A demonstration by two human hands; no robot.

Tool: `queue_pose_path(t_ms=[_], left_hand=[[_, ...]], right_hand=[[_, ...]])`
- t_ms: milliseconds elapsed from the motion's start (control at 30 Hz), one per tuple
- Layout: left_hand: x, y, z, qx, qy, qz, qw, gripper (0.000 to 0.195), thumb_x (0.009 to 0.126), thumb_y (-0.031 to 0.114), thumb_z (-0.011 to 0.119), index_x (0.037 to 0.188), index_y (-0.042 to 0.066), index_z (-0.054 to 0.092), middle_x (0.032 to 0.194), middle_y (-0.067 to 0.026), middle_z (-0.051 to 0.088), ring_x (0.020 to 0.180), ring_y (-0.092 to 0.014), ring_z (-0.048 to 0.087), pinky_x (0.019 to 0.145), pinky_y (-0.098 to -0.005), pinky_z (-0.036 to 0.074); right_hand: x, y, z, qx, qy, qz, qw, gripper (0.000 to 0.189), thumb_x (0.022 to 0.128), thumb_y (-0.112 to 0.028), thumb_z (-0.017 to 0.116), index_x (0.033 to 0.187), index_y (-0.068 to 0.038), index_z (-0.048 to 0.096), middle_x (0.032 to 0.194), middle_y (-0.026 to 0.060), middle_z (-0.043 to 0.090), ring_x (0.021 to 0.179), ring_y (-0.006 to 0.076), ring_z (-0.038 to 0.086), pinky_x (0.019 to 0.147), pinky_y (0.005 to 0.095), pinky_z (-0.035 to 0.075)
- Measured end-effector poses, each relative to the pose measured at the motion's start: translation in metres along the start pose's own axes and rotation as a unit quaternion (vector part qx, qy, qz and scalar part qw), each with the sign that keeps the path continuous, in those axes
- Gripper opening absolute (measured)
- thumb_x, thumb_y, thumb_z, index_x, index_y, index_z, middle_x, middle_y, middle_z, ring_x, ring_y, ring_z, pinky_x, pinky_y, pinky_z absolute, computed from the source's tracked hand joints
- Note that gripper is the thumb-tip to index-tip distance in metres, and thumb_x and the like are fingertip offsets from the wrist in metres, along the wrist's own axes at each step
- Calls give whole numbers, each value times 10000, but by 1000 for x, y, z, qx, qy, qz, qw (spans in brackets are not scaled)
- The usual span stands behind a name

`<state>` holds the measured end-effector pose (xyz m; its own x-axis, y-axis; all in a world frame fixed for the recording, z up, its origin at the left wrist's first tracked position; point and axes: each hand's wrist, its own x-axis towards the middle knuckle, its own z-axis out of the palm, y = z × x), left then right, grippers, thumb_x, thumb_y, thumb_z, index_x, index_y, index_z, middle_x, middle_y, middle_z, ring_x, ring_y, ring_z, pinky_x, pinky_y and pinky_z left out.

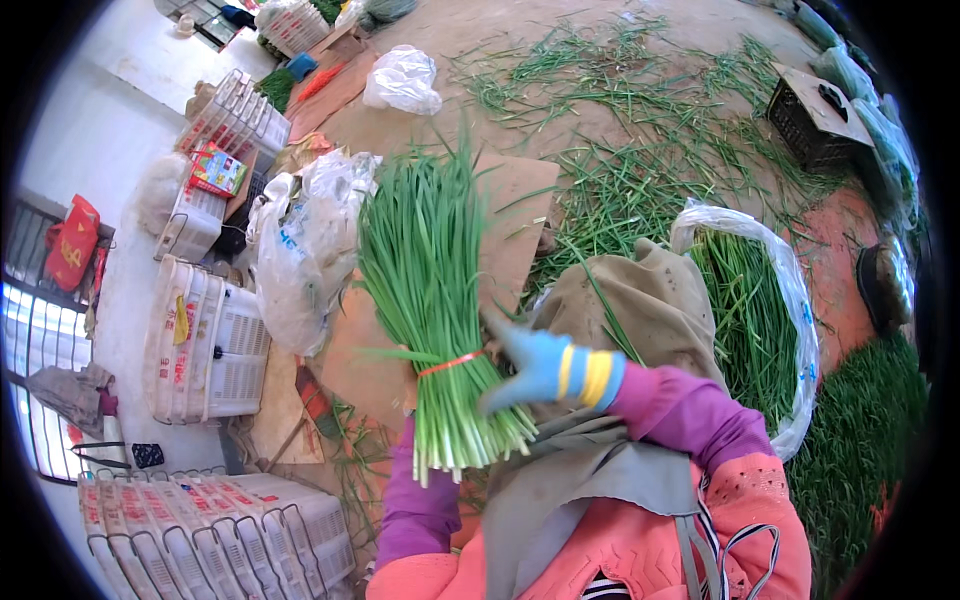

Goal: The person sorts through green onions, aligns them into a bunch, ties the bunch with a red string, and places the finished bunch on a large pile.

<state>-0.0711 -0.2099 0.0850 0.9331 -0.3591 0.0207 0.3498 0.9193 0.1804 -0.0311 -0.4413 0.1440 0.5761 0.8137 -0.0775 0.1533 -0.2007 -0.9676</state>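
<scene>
A thick bunch of long green leafy stalks, apparently garlic chives (431,262), is tied with a red band (450,363) near its pale cut ends. My left hand (409,375) is mostly hidden behind the bunch and supports it from the left and below. My right hand (532,364), in a blue knitted glove with yellow stripes at the cuff, is at the right side of the bunch near the band, blurred, with its fingers apart. Loose stalks (611,315) lie across the grey-brown apron (645,292) over my lap.
A plastic bag of green stalks (750,322) stands at my right, beside more greens (855,435). Loose leaves (630,180) litter the floor ahead. Cardboard (514,225) lies beneath the bunch. Plastic bags (307,255) and stacked white crates (210,341) are at the left.
</scene>
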Motion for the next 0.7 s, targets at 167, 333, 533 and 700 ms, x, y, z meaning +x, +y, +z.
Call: queue_pose_path(t_ms=[167,333,533,700], left_hand=[[25,8,-1,-3,-29,15,999,462,860,200,518,1246,-21,395,1168,-161,517,1103,-272,501,957,-383,413],[47,9,0,-26,-45,5,999,439,884,192,487,1255,-17,380,1162,-160,510,1105,-268,495,947,-379,419],[69,-22,21,-107,-63,3,992,393,899,184,451,1233,-13,390,1098,-147,516,1060,-252,506,933,-359,420],[80,-51,36,-166,-53,-11,985,357,911,177,422,1215,-9,398,1045,-136,521,1023,-239,516,922,-342,420]], right_hand=[[-39,45,28,34,-207,114,971,481,800,-351,612,1208,-113,520,1093,177,593,946,318,586,844,360,450],[-81,86,14,-78,-84,-31,993,266,845,-251,553,1027,-70,621,924,167,623,838,285,596,731,350,482],[-46,40,-41,131,236,-56,961,508,830,-201,611,1282,-52,434,962,65,579,761,126,546,694,268,468],[-22,0,-51,133,239,-98,957,830,770,-181,677,1424,-83,175,1274,135,435,1045,186,493,848,300,434]])
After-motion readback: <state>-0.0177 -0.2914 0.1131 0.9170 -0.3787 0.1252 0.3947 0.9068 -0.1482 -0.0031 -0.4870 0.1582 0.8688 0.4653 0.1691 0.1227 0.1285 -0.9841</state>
